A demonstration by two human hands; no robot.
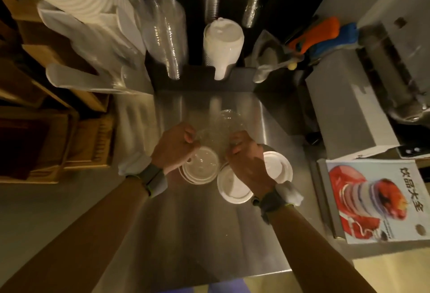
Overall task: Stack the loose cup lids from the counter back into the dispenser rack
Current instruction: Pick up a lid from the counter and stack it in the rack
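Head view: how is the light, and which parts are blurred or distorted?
Head view: dim, warm light; the steel counter shows streaky glare; the clear lids between the left hand and right hand are smeared by motion blur; the wide lens bends the dispenser rack and the menu booklet outward; the white lids stay fairly sharp.

Dim, warm light falls on a brushed steel worktop [200, 234] filling the frame's centre. Wooden shelving [46, 129] lines the left edge. At upper right stands a grey machine [349, 111], with a printed drinks booklet [370, 202] lying at right. Pale yellow floor [384, 274] shows at lower right.
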